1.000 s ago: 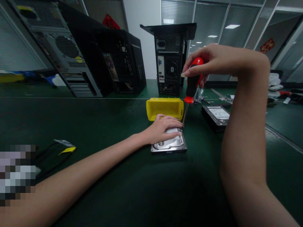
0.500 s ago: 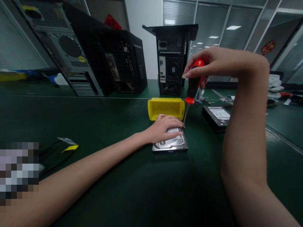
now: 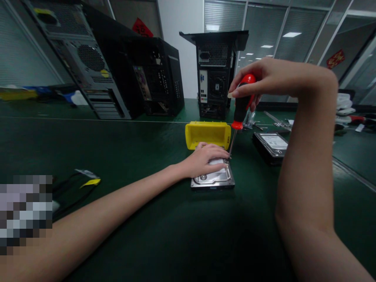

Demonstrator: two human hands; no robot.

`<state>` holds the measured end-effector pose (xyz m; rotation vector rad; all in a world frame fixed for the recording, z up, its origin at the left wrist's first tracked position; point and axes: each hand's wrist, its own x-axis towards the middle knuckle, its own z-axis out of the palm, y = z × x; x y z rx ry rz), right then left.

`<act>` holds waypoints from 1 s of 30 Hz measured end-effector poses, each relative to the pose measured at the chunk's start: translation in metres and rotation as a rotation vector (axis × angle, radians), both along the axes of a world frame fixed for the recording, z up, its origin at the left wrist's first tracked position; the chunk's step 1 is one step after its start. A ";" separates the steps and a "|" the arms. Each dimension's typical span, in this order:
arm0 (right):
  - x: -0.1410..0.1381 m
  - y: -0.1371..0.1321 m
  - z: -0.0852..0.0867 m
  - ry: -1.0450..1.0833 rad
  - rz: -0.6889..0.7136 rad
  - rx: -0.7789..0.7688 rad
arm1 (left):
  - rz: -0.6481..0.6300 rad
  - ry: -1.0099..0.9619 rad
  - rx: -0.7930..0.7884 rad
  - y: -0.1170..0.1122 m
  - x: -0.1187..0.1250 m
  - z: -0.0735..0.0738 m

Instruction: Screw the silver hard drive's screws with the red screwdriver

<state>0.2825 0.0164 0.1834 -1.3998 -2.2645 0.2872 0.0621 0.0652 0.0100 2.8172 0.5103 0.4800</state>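
A silver hard drive (image 3: 213, 178) lies flat on the green table (image 3: 164, 227). My left hand (image 3: 204, 159) rests on its far half, fingers stretched flat and pressing down. My right hand (image 3: 258, 78) is closed round the top of a red and black screwdriver (image 3: 241, 105). The tool stands nearly upright, its thin shaft reaching down to the drive's far right corner beside my left fingertips.
A yellow plastic tray (image 3: 208, 135) sits just behind the drive. A second hard drive (image 3: 272, 145) lies to the right. Three open computer cases (image 3: 217, 74) stand at the back. Black cables with a yellow tag (image 3: 85, 182) lie at the left.
Hardly anything differs; the view has drifted slightly, and both hands keep their hold on the drive and the screwdriver.
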 end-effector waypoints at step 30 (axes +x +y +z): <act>-0.005 0.000 0.007 -0.001 0.000 -0.090 | 0.012 0.024 -0.035 -0.002 0.000 0.002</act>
